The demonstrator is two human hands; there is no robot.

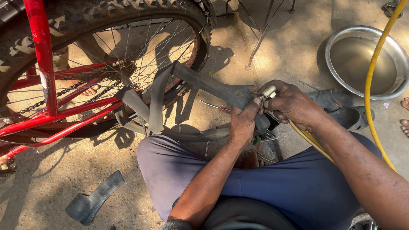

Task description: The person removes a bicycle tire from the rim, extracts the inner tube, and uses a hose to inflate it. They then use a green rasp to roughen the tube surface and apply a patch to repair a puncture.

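My left hand (243, 121) clamps inner tube (213, 87) near valve; right hand (292, 104) presses brass nozzle (268, 91) of yellow hose (371, 81) on. Tube flat, hanging from wheel (128, 47); inflation seems barely begun.

Matt rubber tube (213, 87), shiny metal basin (396, 91)

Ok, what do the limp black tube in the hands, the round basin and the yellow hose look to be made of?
Inner tube: matte black rubber, apparently; it hangs limp and folds flat. Basin: bare metal, probably steel; shiny grey rim. Hose: glossy yellow plastic or rubber; it curves freely.
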